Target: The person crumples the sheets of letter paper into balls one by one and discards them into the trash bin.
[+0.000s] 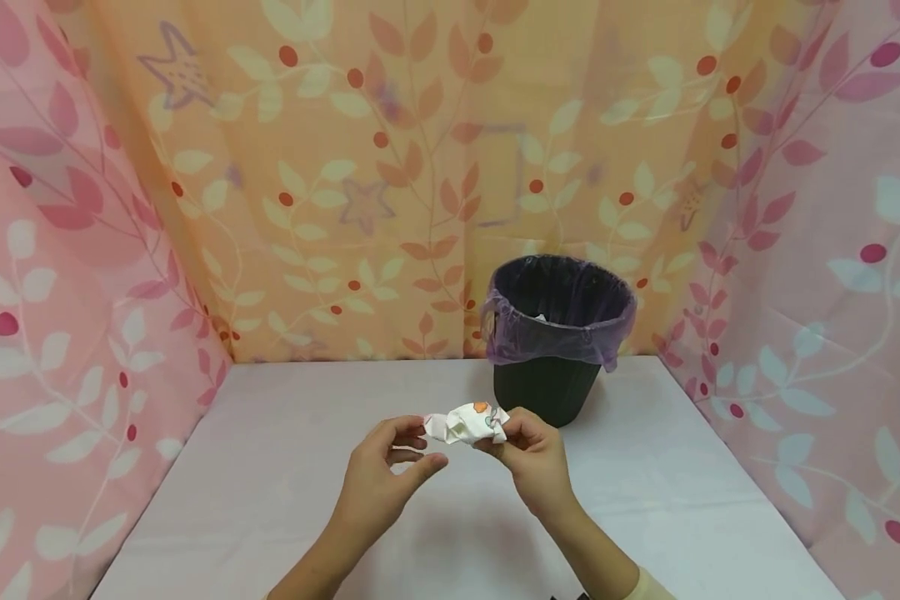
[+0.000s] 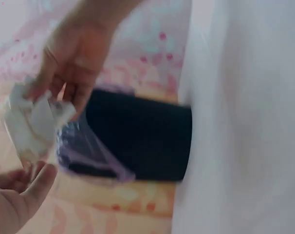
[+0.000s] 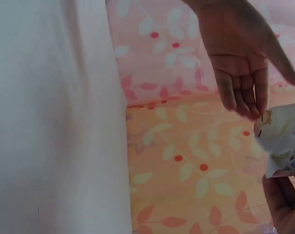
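A crumpled piece of white paper (image 1: 468, 422) with orange and other coloured prints is held up above the table. My right hand (image 1: 536, 462) pinches its right end between thumb and fingers. On the other side, my left hand (image 1: 382, 475) has its fingertips at the paper's left end, with the thumb held apart below. The right wrist view shows the left hand (image 3: 242, 63) with fingers extended, their tips by the paper (image 3: 281, 131). The left wrist view is blurred.
A dark trash bin (image 1: 543, 387) with a purple liner (image 1: 547, 340) stands at the table's back right. A small white scrap (image 1: 542, 317) shows inside. Leaf-patterned curtains (image 1: 390, 167) enclose the white table (image 1: 285, 467) at the back and sides.
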Motion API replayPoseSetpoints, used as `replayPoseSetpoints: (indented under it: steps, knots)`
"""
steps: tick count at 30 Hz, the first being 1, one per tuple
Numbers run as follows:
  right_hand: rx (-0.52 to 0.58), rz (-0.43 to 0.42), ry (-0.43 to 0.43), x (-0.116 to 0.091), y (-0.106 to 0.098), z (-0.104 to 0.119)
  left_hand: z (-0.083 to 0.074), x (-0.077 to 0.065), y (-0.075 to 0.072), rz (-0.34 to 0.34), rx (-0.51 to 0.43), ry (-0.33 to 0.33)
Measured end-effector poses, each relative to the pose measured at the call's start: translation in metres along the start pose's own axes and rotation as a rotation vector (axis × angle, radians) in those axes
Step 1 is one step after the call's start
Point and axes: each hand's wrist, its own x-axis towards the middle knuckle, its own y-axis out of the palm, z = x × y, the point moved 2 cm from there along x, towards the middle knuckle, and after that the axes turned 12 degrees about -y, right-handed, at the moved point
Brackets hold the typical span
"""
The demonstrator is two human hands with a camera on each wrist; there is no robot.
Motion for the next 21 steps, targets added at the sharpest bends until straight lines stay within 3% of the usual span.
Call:
replayPoseSetpoints:
  steps: [2, 4, 10, 16, 19, 21]
  knots:
    - [-0.071, 0.014, -0.082, -0.001, 0.003, 0.002, -0.001, -0.002, 0.003, 0.078, -0.119, -0.096]
    - [-0.151, 0.037, -0.158, -0.003, 0.006, 0.003, -0.001, -0.004, 0.006, 0.12, -0.204, -0.144]
    - [-0.201, 0.173, -0.344, -0.011, 0.019, 0.004, -0.001, -0.01, 0.01, 0.153, -0.287, -0.106]
    - [-0.284, 0.203, -0.507, -0.013, 0.024, 0.003, -0.001, -0.009, 0.006, 0.174, -0.41, -0.138]
    - [-0.322, 0.258, -0.484, -0.012, 0.025, 0.004, 0.001, -0.005, 0.002, 0.162, -0.448, -0.12]
    - [-0.354, 0.297, -0.399, -0.011, 0.026, 0.006, 0.003, -0.001, -0.001, 0.147, -0.453, -0.089]
